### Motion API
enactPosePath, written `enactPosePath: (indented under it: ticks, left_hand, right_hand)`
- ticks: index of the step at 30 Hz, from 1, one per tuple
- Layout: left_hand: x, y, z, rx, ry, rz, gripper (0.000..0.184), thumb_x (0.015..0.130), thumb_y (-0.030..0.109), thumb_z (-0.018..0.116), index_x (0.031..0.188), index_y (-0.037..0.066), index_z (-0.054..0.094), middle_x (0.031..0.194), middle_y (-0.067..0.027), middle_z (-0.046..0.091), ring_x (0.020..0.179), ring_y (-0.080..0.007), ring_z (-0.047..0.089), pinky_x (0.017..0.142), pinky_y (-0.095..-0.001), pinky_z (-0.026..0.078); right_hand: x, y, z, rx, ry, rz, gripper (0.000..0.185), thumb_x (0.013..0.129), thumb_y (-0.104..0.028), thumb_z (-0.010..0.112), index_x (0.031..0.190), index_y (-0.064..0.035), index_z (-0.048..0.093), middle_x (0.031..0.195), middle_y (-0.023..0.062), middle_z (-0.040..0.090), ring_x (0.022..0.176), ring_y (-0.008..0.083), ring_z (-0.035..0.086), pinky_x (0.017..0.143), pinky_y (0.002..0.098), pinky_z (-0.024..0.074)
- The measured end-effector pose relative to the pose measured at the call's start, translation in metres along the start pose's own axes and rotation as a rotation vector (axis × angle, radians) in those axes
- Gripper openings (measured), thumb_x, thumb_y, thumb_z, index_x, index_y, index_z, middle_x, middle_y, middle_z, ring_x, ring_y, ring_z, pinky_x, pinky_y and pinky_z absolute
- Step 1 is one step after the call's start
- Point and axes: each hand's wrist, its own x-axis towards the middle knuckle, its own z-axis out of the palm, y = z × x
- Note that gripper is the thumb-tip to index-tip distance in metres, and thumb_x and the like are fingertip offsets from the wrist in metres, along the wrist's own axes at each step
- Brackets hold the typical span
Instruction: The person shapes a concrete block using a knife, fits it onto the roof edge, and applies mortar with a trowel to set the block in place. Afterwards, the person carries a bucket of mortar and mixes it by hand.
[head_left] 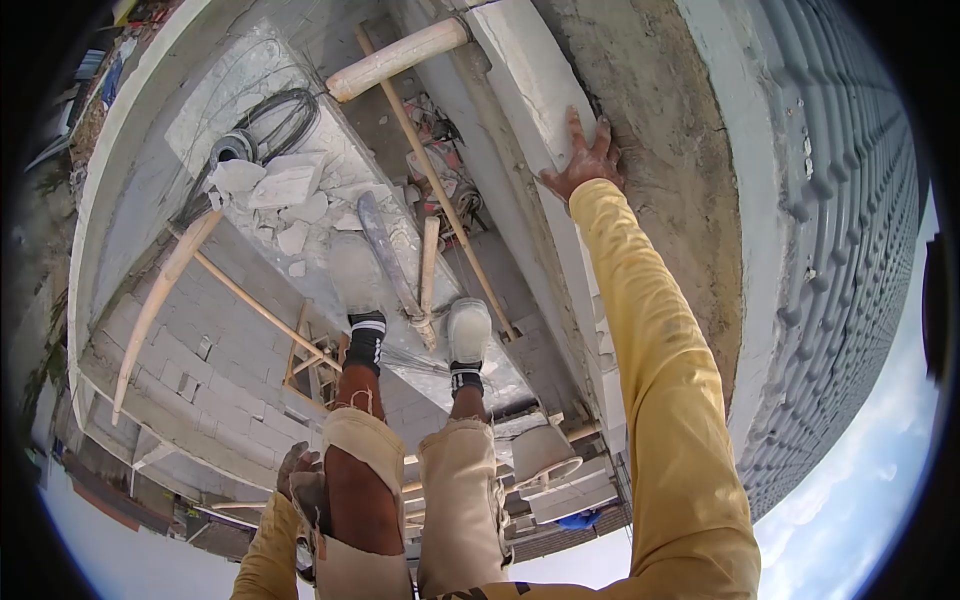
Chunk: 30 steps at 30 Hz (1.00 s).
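Observation:
My right hand (588, 160) lies with its fingers spread on the edge of a white block ledge (525, 75), beside a rough concrete surface (660, 130). It holds nothing. Down beside my torn trouser leg is my left hand (298, 468), partly hidden; what its fingers hold, if anything, cannot be made out. My feet stand on a dusty board (400, 372). Between and ahead of them lie a grey metal bar (385, 250) and a short wooden piece (429, 262). Broken white chunks (288, 180) and a coil of dark wire (285, 115) rest further up the board.
A thick round pole (400, 60) and a thin bamboo pole (430, 165) cross above the gap right of the board. A curved wooden pole (155, 300) stands left. Roof tiles (830, 240) line the right side. A bucket (543, 455) sits near my right foot.

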Motion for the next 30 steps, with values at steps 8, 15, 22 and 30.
enactPosePath:
  ticks: [8, 15, 22, 30]
  left_hand:
    - [-0.009, 0.036, -0.002, 0.23, 0.089, 0.008, 0.047, 0.096, 0.028, 0.069, 0.137, 0.013, 0.052, 0.108, -0.0087, 0.065, 0.096, -0.0214, 0.062, 0.078, -0.0387, 0.055]
    - [-0.022, 0.072, 0.014, 0.323, 0.112, 0.067, 0.058, 0.093, 0.035, 0.069, 0.14, 0.009, 0.049, 0.117, -0.009, 0.066, 0.101, -0.0221, 0.063, 0.085, -0.0386, 0.051]
    - [-0.046, 0.096, 0.033, 0.34, 0.118, 0.031, 0.055, 0.09, 0.043, 0.071, 0.137, 0.021, 0.053, 0.117, -0.0018, 0.067, 0.103, -0.0167, 0.062, 0.084, -0.0381, 0.048]
    - [-0.057, 0.126, 0.039, 0.367, 0.11, 0.05, 0.057, 0.089, 0.039, 0.071, 0.139, 0.021, 0.05, 0.118, 0.0007, 0.066, 0.103, -0.0158, 0.061, 0.085, -0.0383, 0.046]
  right_hand:
    - [-0.015, 0.015, 0.021, 0.007, 0.06, 0.012, 0.103, 0.083, -0.043, 0.077, 0.158, -0.0463, 0.005, 0.166, 0.0136, 0.006, 0.149, 0.0409, 0.021, 0.119, 0.0532, 0.0285]
    - [-0.009, 0.02, 0.04, 0.008, 0.15, -0.017, 0.102, 0.086, -0.036, 0.075, 0.157, -0.0472, 0.002, 0.166, 0.0144, 0.008, 0.15, 0.0405, 0.021, 0.119, 0.0533, 0.0291]
    - [-0.017, 0.01, 0.0, -0.008, -0.063, 0.055, 0.104, 0.086, -0.036, 0.075, 0.158, -0.046, 0.0, 0.167, 0.013, 0.004, 0.15, 0.0398, 0.023, 0.118, 0.0542, 0.029]
    - [-0.025, 0.01, -0.006, 0.052, -0.112, 0.062, 0.101, 0.086, -0.037, 0.073, 0.159, -0.0431, 0.004, 0.167, 0.0137, 0.008, 0.149, 0.0401, 0.024, 0.118, 0.0547, 0.0289]
